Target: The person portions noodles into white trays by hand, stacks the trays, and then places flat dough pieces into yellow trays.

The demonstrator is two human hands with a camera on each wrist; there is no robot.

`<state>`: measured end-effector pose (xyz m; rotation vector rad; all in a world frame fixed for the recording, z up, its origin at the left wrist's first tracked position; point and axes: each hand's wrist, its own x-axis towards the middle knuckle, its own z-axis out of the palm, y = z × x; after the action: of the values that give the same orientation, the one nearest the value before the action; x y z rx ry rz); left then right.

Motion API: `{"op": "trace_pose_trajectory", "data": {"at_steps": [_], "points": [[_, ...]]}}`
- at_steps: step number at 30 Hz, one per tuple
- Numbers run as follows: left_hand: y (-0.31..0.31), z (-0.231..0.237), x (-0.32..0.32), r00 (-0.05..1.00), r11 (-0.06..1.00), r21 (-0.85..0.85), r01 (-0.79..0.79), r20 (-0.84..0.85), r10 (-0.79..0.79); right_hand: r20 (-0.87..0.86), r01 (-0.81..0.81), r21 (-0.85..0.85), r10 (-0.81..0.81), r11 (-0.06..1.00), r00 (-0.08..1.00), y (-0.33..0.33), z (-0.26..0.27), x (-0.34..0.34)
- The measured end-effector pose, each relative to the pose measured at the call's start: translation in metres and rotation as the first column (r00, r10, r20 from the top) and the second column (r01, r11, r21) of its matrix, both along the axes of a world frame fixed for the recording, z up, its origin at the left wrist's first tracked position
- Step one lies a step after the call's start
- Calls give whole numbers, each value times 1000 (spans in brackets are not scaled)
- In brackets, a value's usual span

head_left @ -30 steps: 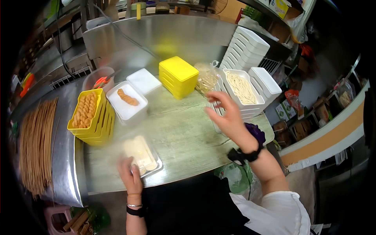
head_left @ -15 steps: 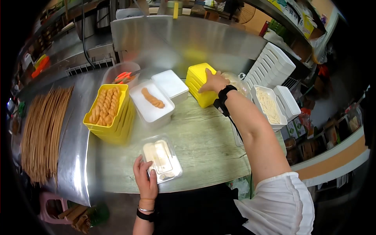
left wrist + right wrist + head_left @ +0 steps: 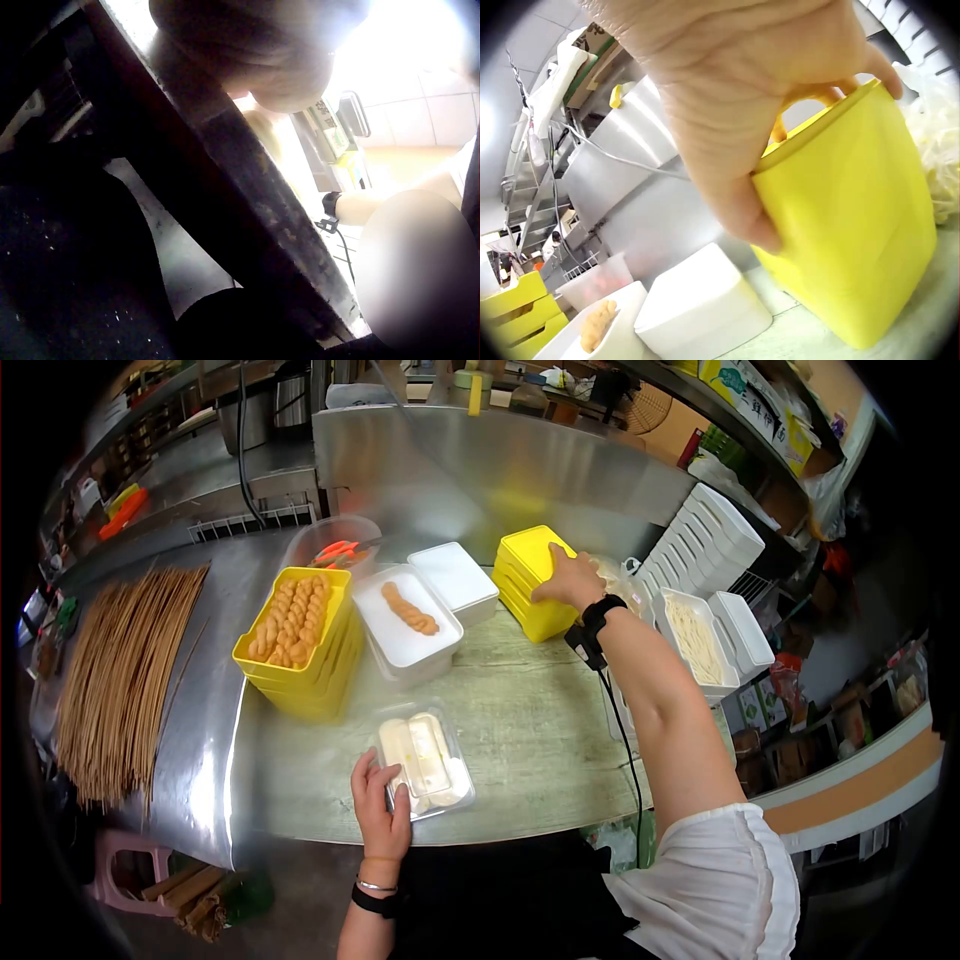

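My right hand grips the top of a stack of yellow plastic boxes near the steel backboard. In the right wrist view, the thumb lies on one side of a yellow box and the fingers reach over the far rim. Near the table's front edge, my left hand rests against the left side of a clear plastic container, fingers relaxed at its rim. Thick pale dough strips lie inside it. The left wrist view is mostly dark, with part of the left hand showing.
A white box bears one brown dough twist, beside a white lidded box. Several twists fill a yellow stack at left. Thin sticks cover the steel counter. White trays and pale noodles stand right.
My right hand has moved from above the table at right to the yellow boxes and taken hold there. The left hand stays at the clear container. The head view has turned rightward.
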<state>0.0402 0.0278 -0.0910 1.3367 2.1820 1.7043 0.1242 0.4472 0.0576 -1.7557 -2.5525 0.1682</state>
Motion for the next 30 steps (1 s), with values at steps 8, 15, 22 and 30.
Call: {"op": "trace_pose_trajectory", "data": {"at_steps": [8, 15, 22, 30], "points": [[-1, 0, 2, 999, 1000, 3, 1, 41, -1, -595, -208, 55, 200, 977, 778, -71, 19, 51], [-6, 2, 3, 996, 996, 60, -59, -66, 63, -651, -757, -580, -730, 301, 209, -186, -58, 164], [28, 73, 81, 810, 852, -49, 521, -284, -512, -462, -799, -586, -866, 135, 193, -236, -109, 196], [46, 62, 111, 818, 833, 30, 553, -212, -535, -352, -856, -496, -935, 144, 47, -226, -124, 230]]}}
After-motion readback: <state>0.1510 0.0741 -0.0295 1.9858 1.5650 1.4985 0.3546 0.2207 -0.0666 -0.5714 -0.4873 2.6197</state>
